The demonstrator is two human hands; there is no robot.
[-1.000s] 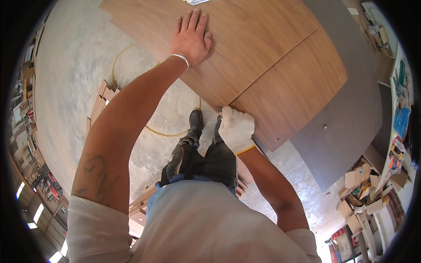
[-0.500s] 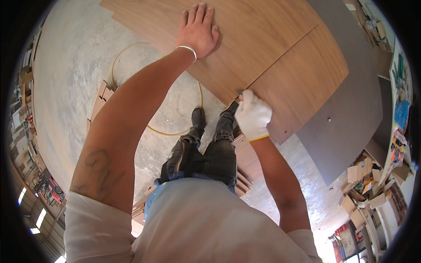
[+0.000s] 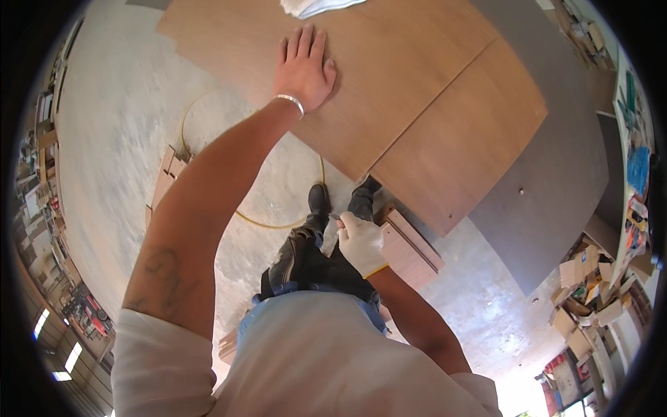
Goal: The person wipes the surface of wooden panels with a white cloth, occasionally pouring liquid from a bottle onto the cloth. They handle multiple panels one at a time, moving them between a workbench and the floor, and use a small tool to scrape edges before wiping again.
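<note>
My bare left hand lies with its fingers stretched out on a brown wood-grain panel, near the panel's left edge. A straight dark line crosses the panel at a slant down to its near edge. My right hand, in a white glove with a yellow cuff, is closed in front of my thighs, apart from the panel. A small grey tip shows at its thumb; the fingers hide the rest of this small tool, so its kind is unclear.
A dark grey sheet lies beyond the panel's right side. Wood pieces sit under its near edge, more boards at left. A yellow hose curves over the floor. Cardboard boxes stand right. A white cloth-like thing shows at the top.
My right hand has come off the near end of the panel's line and moved left and toward my body. The left hand stays on the panel. A white cloth-like thing has appeared at the top.
</note>
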